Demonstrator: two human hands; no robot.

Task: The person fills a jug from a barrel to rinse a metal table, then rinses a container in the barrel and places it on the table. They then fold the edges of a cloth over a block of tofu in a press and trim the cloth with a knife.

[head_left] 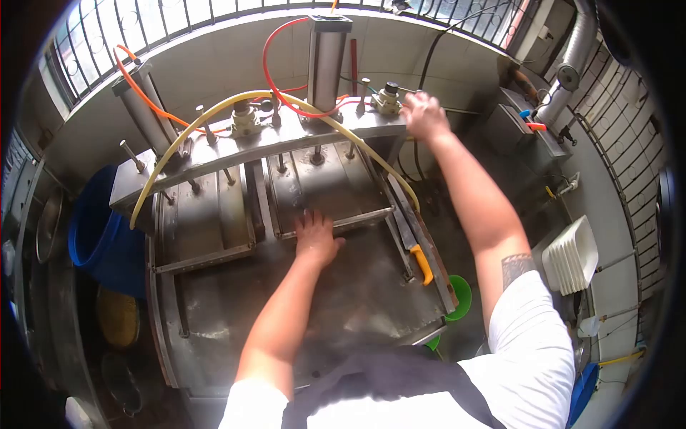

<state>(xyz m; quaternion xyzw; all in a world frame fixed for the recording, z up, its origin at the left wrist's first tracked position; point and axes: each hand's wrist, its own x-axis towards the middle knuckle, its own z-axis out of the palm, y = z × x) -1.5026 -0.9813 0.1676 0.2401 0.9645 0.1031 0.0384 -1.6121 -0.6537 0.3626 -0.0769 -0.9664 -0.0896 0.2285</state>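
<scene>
My left hand point(318, 240) lies with fingers spread on the front edge of the right metal press plate point(325, 187). My right hand point(426, 116) is raised to the right end of the steel crossbeam point(271, 143), beside a valve point(386, 100). Its fingers are curled around what appears to be the valve's lever; they cover most of it. A second press plate point(204, 222) sits to the left. Upright metal cylinders point(325, 64) with red and orange hoses stand on the beam. Below the plates spreads a wet steel worktop point(307, 300).
A knife with a yellow handle point(421, 264) lies along the worktop's right edge. Beyond that edge is a green container point(459, 298). To the left stands a blue barrel point(107, 236). A yellow hose point(236, 99) arches over the beam. Stacked white trays point(572, 256) are at the right.
</scene>
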